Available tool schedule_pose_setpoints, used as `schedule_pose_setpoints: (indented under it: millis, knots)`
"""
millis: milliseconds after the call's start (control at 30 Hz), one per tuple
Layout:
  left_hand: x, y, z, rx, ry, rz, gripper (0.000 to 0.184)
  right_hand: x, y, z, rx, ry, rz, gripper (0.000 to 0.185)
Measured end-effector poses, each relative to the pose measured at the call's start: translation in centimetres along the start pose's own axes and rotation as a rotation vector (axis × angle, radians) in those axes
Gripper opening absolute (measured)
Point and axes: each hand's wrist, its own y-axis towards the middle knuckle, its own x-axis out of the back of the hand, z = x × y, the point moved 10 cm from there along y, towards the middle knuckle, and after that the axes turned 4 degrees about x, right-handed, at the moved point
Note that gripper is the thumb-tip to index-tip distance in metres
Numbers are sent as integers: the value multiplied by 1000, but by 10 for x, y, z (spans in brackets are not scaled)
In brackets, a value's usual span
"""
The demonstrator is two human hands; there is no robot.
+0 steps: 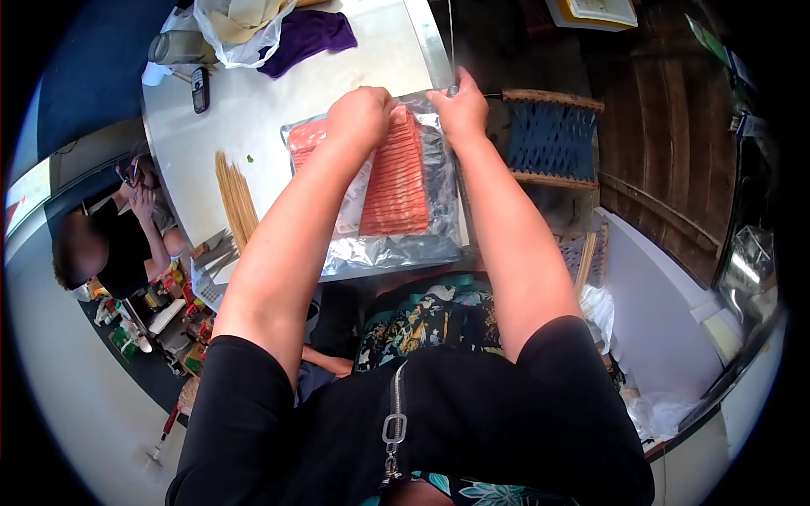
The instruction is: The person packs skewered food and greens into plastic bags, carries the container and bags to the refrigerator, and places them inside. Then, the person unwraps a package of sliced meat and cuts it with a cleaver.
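A silver, clear-fronted plastic bag (396, 253) lies on the white table close to my body. Pinkish-red, closely ridged strips (395, 190), packed in rows like sausages, show through it. My left hand (361, 118) is closed over the far part of the bag, its fingertips hidden behind the knuckles. At the bag's far right corner, my right hand (460, 108) closes on the edge, thumb toward the left. A small dark knob and a thin upright line show beside its fingers; I cannot tell what they belong to.
The white table (253, 110) bears a bundle of wooden skewers (236, 198), a phone (200, 90), a purple cloth (308, 38), a jar (181, 48) and a white plastic bag (245, 34). A blue woven stool (553, 139) stands right. Another person (126, 236) sits left.
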Motion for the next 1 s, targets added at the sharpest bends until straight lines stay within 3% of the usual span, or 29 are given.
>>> schedule_pose_setpoints:
  millis: [167, 400, 600, 667, 767, 867, 933, 967, 1000]
  knots:
    - [5, 0, 13, -50, -150, -132, 21, 13, -11, 12, -43, -146, -95, 66]
    - [2, -6, 30, 4, -298, -218, 21, 12, -8, 3, -43, -74, -143, 62]
    - [-11, -9, 54, 245, -552, -138, 20, 14, -7, 4, 3, -43, -164, 61]
    - [-22, -12, 64, 386, -789, -105, 21, 15, -8, 6, 23, -31, -168, 61]
    - [-23, -14, 66, 437, -807, -132, 21, 14, -12, 4, -1, -28, -147, 61]
    - [-35, -1, 71, 367, -750, -75, 18, 14, -8, -2, -3, -13, -174, 58]
    - [-20, -3, 58, 295, -688, -23, 19, 15, -3, -2, 111, 180, -103, 50]
    - [-14, -2, 48, 226, -628, 33, 19, 19, -5, -8, 116, 184, -102, 50]
    - [-11, -3, 48, 228, -626, 30, 19, 27, -20, -7, 42, 392, -74, 40]
